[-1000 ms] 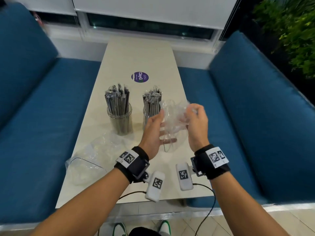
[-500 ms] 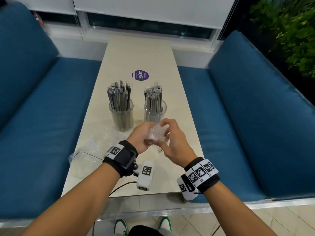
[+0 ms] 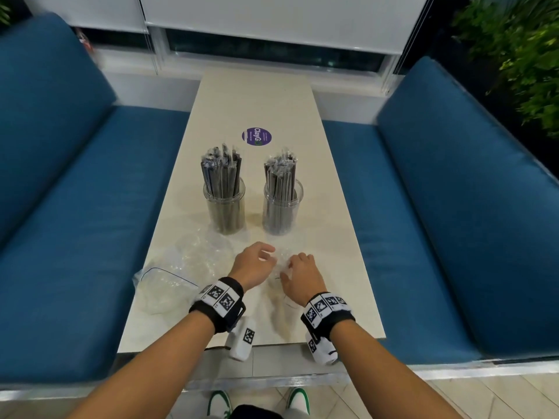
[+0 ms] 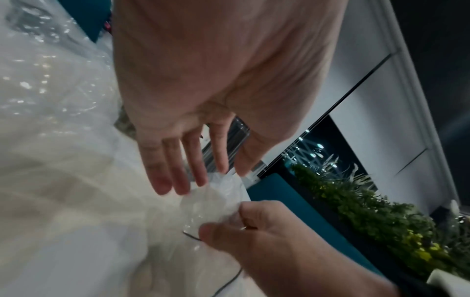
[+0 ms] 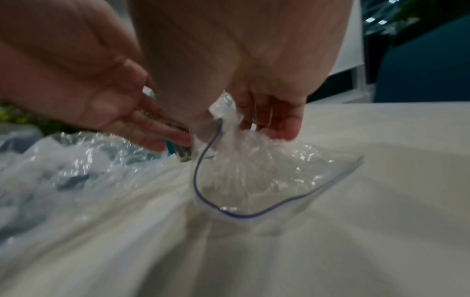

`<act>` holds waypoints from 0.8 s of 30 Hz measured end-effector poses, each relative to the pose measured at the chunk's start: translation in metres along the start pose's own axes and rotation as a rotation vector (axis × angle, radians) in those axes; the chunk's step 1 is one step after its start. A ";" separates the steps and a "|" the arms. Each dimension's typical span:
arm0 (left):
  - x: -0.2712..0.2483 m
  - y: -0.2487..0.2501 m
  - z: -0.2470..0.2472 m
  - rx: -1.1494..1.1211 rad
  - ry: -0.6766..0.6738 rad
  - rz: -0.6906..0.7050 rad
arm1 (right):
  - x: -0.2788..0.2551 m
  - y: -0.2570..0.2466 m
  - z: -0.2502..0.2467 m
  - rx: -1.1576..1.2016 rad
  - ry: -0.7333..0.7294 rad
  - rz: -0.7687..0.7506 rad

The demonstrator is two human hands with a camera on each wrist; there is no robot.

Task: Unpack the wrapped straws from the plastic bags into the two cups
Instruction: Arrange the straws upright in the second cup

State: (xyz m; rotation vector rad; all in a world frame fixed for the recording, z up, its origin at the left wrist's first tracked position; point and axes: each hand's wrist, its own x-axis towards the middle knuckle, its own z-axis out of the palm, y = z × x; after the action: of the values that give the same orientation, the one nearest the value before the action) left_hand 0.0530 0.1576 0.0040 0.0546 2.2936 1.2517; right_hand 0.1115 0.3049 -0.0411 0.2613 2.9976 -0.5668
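Observation:
Two clear cups, the left cup (image 3: 225, 207) and the right cup (image 3: 282, 211), stand mid-table, each packed with wrapped dark straws (image 3: 222, 170). Just in front of them a crumpled empty zip bag (image 3: 279, 263) with a blue seal line lies on the table (image 3: 332, 267) between my hands. My right hand (image 5: 244, 122) pinches the bunched top of this bag (image 5: 254, 176). My left hand (image 4: 201, 180) has straight, spread fingers, whose tips touch the bag (image 4: 213, 201) from the left. No straws show inside the bag.
A second empty clear bag (image 3: 175, 276) lies crumpled at the table's near left. A purple round sticker (image 3: 256, 136) sits behind the cups. Blue bench seats (image 3: 90, 207) flank the narrow table, and plants (image 3: 520, 55) stand at the far right.
Both hands came down from in front of the right cup to the table with the crumpled bag. The left hand opened its fingers; the right still pinches the bag.

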 end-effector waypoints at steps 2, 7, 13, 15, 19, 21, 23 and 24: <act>0.000 -0.008 0.003 0.022 -0.044 0.020 | 0.002 0.001 0.000 0.151 -0.097 0.042; 0.005 -0.012 -0.004 0.047 0.130 0.061 | 0.004 0.006 -0.021 0.442 -0.110 0.139; 0.004 0.016 -0.026 -0.033 0.301 0.220 | 0.011 0.009 -0.067 0.425 0.135 0.039; 0.006 0.028 -0.033 -0.049 0.348 0.284 | 0.020 0.005 -0.088 0.432 0.193 0.008; 0.022 0.052 -0.037 -0.032 0.380 0.325 | 0.047 -0.010 -0.130 0.424 0.316 -0.076; 0.035 0.061 -0.036 0.019 0.345 0.272 | 0.064 -0.019 -0.148 0.436 0.372 -0.119; 0.049 0.067 -0.032 0.059 0.264 0.196 | 0.081 -0.028 -0.163 0.435 0.390 -0.155; 0.056 0.071 -0.030 0.065 0.228 0.166 | 0.089 -0.033 -0.171 0.416 0.389 -0.180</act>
State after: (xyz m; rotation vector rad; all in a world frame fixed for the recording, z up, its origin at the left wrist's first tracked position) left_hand -0.0240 0.1900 0.0499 0.1341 2.5705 1.3242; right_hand 0.0105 0.3510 0.1194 0.1367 3.2569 -1.3013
